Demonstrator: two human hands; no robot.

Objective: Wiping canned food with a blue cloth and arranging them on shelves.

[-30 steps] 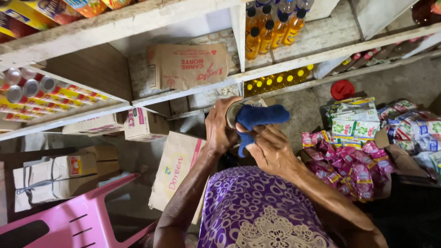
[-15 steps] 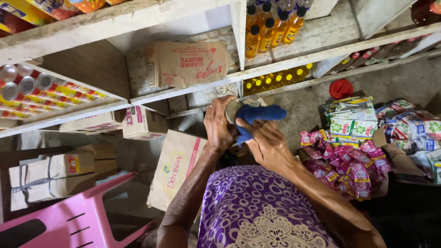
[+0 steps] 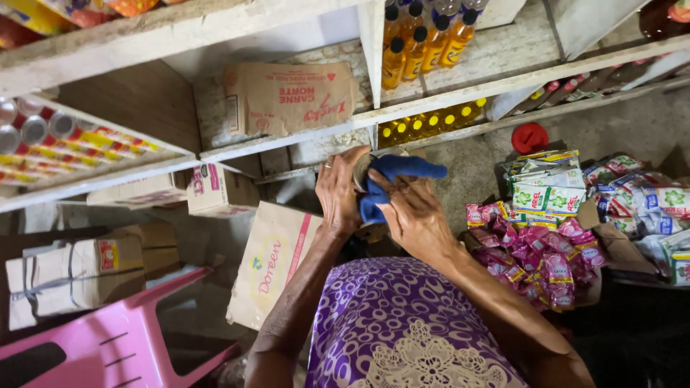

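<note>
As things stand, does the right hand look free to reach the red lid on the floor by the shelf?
Probably not right away: the right hand is pressing a blue cloth onto the can, though nothing blocks the way to the red lid.

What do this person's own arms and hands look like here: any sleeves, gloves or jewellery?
Both forearms are bare, with no sleeves reaching them and no gloves. The left hand wears a thin ring on one finger; the right hand shows no jewellery. The garment below is purple with white swirl patterns and a pale lace-like trim.

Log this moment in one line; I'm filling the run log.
left hand: holds can | right hand: presses blue cloth on can
</note>
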